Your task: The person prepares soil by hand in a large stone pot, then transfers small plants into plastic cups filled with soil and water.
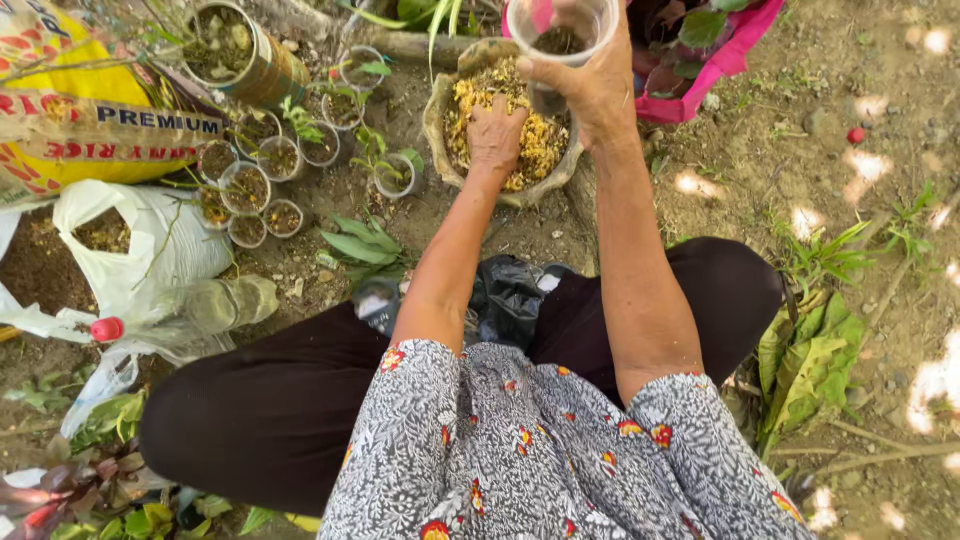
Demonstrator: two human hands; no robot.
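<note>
My right hand (592,85) grips a clear plastic cup (560,28) with dark soil at its bottom, held above the far rim of a round, rough-edged bowl (436,140). The bowl is full of yellow-brown crumbly material (540,145). My left hand (495,135) reaches into that material, fingers curled down in it. Both forearms stretch forward from floral-print sleeves over my dark-trousered knees.
Several small clear cups of soil (248,188), some with seedlings, stand left of the bowl. A white plastic bag of soil (150,250), a printed yellow sack (70,110), a plastic bottle with a red cap (190,310), a black bag (505,290) and a pink bag of plants (715,55) surround me on bare earth.
</note>
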